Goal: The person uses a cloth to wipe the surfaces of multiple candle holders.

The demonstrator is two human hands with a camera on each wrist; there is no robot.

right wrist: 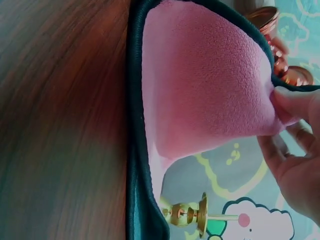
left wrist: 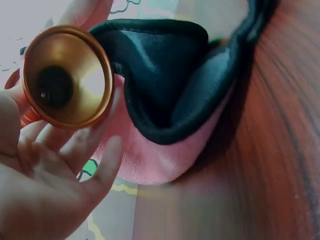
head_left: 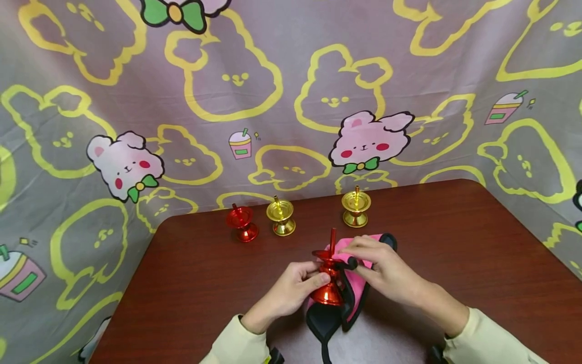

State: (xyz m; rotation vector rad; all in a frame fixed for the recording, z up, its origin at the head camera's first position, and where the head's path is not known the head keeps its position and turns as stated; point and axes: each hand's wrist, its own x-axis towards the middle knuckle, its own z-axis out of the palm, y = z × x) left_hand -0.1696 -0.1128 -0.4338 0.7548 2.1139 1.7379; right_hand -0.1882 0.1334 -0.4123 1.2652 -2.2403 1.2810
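Note:
My left hand [head_left: 291, 289] grips a shiny red candle holder [head_left: 328, 292] by its stem, tilted so its hollow, gold-looking base [left wrist: 97, 77] faces the left wrist camera. A thin red rod rises from its dish. Against it is a pink plush piece with black edging, a dark inner side and a black strap, looking like an eye mask [right wrist: 210, 75]. The right hand [head_left: 386, 268] pinches an edge of this mask between thumb and fingers, just right of the candle holder. In the left wrist view, the mask's folded dark side shows beside the holder.
Toward the table's back edge stand another red candle holder [head_left: 246, 232], a gold one [head_left: 284, 226] and a second gold one [head_left: 355, 218] farther right. The brown wooden table [head_left: 195, 298] meets a patterned cloth backdrop [head_left: 291, 101] at the back and sides.

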